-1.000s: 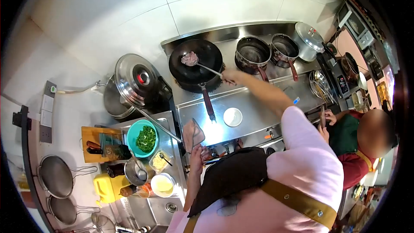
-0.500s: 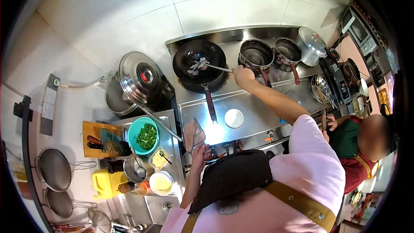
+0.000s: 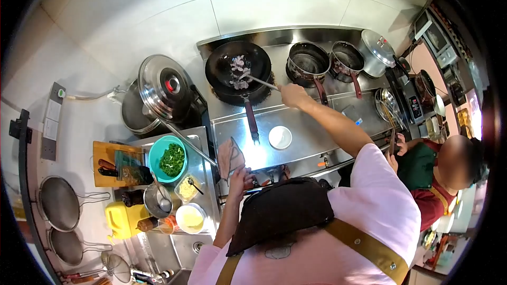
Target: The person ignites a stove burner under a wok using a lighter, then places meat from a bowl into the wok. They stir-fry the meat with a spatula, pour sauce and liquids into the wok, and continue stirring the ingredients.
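Note:
My right hand (image 3: 293,96) is closed around the thin handle of a long-handled cooking utensil (image 3: 262,83). The utensil's far end lies among pale greyish-pink meat pieces (image 3: 240,76) in a black wok (image 3: 219,68), hiding its shape. The wok sits on the left burner, its dark handle (image 3: 251,121) pointing towards me. At the counter's front edge, my left hand (image 3: 241,179) has its fingers loosely extended beside a folded brownish cloth (image 3: 230,157); whether they touch is unclear. A small white bowl (image 3: 280,137) stands between wok and counter edge.
Two dark saucepans (image 3: 309,59) and a silver pressure cooker (image 3: 376,53) stand right of the wok. At left are a lidded pot (image 3: 166,85), a turquoise bowl (image 3: 154,161) of chopped greens and a yellow jug (image 3: 122,220). Another person (image 3: 422,174) stands at right.
The meat is spread more towards the back of the wok, and the utensil has shifted within it. The whole view has moved slightly. My left hand stays by the cloth.

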`<state>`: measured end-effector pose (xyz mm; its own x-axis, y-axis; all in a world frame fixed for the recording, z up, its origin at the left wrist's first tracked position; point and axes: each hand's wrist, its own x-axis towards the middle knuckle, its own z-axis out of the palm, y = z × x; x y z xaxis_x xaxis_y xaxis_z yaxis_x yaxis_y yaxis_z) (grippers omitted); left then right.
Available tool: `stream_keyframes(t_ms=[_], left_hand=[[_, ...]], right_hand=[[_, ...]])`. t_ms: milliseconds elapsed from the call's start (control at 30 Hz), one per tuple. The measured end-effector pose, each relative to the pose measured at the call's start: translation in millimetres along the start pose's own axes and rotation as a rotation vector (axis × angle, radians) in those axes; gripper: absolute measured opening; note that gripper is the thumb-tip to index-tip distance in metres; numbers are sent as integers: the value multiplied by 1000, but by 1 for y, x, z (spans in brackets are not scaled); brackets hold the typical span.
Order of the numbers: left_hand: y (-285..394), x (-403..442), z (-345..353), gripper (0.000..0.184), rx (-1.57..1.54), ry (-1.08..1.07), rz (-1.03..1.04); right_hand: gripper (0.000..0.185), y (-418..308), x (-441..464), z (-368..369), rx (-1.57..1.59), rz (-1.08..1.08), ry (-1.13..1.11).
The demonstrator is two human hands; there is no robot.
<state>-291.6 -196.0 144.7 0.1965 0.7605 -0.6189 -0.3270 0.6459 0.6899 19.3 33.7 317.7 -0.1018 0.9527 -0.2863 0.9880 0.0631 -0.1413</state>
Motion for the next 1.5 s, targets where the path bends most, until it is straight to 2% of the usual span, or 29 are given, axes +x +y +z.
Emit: stream_keyframes(t_ms=[67,167,267,400,533,733,833,933,1033,1133,1167,1500], left_hand=[[0,-2,-2,41,8,9,-2],[-4,-6,0,41,-2,1,-25],[-6,-10,1,43,-27,-8,-44],[-9,-13,-9,44,-44,10,-43],[-11,-13,-10,39,-57,29,-76],[-8,0,-12,38,-109,-72,-25],[-4,2,-11,38,-75,-28,-16],[-4,-5,-11,37,-87,-7,-21],[-3,-11,-13,37,-47,23,-36],[-3,-14,-13,38,-25,50,-40],[-4,-15,-13,38,-35,56,-35],[-8,-4,-13,38,-67,-42,-29]], right_hand=[[30,-1,11,12,30,85,57],[30,-9,28,39,86,90,131],[29,-10,6,19,69,-12,30],[26,-4,-22,-14,-41,49,-54],[24,-5,-23,8,-20,-12,59],[26,-9,7,26,87,111,148],[26,-16,7,33,23,47,84],[27,-5,4,27,46,91,58],[38,0,3,16,-5,65,43],[38,-6,-23,-3,-92,-15,-28],[27,-11,-32,-4,-71,-15,-14],[29,-19,16,30,100,71,194]])
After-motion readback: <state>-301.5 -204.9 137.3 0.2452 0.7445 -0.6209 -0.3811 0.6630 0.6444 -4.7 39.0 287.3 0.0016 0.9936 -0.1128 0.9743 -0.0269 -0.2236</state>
